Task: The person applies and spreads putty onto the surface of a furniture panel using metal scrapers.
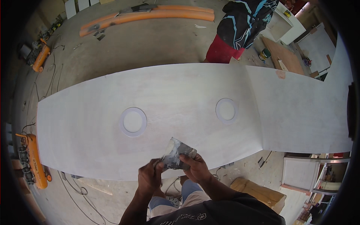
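1. At the near edge of the white panel (pixel 180 97), my left hand (pixel 149 179) was clenched on the lower-left corner of a folded grey sheet of sandpaper (pixel 176 153), thumb and fingers pinching it.
2. Just right of that, my right hand (pixel 195 168) pinched the same sheet from the other side, so both hands were grasping it, with the sheet raised over the panel's near edge, between the two round cut-outs.
3. The step looked like folding or re-gripping the sheet — I judged it best done by creasing it flat, with the grit outward and a firm pinch at the fold, so that it would not slip in the fingers.
4. The left cut-out (pixel 133 121) lay up and to the left of the sheet; the right cut-out (pixel 226 111) up and to the right. Both showed a greyish ring around a paler middle.
5. Hard to make out: which face of the sheet was the gritty one, and whether it was folded once or more — my fingers covered its lower part.
6. Beyond the panel's far edge, another person (pixel 240 26) was cut off at the top of the view; that person's hands were out of sight.
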`<state>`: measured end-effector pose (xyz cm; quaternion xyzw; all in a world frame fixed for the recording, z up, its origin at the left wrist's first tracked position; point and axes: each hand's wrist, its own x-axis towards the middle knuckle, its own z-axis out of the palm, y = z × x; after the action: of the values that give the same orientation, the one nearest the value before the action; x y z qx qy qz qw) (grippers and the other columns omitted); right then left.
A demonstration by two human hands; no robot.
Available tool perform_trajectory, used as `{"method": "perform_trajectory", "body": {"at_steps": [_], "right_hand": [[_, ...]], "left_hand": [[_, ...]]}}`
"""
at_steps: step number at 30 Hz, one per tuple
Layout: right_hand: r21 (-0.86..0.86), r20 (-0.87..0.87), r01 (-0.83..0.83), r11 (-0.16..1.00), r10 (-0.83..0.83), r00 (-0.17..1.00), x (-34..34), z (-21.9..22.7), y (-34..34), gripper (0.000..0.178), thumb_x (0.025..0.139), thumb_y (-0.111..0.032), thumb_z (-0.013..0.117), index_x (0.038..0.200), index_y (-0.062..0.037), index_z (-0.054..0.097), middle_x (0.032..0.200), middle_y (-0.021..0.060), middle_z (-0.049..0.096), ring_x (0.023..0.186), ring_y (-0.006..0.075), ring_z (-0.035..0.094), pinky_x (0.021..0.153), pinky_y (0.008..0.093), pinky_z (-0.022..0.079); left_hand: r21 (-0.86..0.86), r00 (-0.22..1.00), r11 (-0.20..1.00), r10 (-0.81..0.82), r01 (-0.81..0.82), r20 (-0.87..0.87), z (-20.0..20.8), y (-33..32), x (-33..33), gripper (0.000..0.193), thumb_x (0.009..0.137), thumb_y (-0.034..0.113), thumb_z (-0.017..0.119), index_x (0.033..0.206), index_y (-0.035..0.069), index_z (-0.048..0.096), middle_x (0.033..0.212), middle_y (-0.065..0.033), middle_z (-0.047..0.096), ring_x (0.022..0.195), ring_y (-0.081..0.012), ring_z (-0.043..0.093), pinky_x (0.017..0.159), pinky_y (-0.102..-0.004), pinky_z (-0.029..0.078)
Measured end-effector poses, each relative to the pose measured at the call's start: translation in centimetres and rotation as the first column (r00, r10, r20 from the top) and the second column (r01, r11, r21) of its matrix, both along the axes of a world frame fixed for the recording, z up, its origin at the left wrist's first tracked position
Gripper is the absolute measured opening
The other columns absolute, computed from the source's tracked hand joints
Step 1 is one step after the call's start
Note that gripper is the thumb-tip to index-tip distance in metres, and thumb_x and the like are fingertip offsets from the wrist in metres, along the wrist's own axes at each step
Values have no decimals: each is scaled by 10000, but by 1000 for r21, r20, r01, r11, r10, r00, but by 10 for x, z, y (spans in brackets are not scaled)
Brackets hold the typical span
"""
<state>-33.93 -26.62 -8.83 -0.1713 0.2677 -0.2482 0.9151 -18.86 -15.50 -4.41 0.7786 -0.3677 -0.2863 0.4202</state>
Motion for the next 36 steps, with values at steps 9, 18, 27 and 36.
{"method": "perform_trajectory", "body": {"at_steps": [9,18,27,36], "right_hand": [[-739,-568,-643,-201,-327,755,71,-21,-142,392,880,-9,607,1261,-101,613,1182,84,660,1017,245,647,876,405,501],[-390,-497,-605,-695,-394,773,99,-86,-98,339,889,-96,585,1223,-124,638,1252,66,621,1070,231,597,881,423,478],[-439,-598,-663,-607,-354,719,152,-63,-160,427,835,-2,584,1238,-139,615,1169,67,657,1045,282,622,888,424,478],[-318,-887,-695,-645,-58,459,119,-42,-129,449,808,9,592,1225,-154,626,1175,59,663,1112,268,624,907,425,493]], "left_hand": [[311,882,859,458,-406,-115,-48,97,-30,466,1035,376,473,800,-15,568,575,-82,503,569,-130,436,518,-360,376],[214,652,632,757,-745,35,-37,156,-48,503,1052,383,425,761,-10,541,582,-31,487,560,-122,414,495,-349,326],[211,578,575,814,-790,-54,-46,164,-70,489,1054,378,421,775,-8,531,575,-64,531,532,-130,483,478,-332,352],[219,504,515,857,-829,-110,-47,172,-79,475,1056,385,440,760,18,496,591,1,489,556,-71,420,483,-275,325]]}}
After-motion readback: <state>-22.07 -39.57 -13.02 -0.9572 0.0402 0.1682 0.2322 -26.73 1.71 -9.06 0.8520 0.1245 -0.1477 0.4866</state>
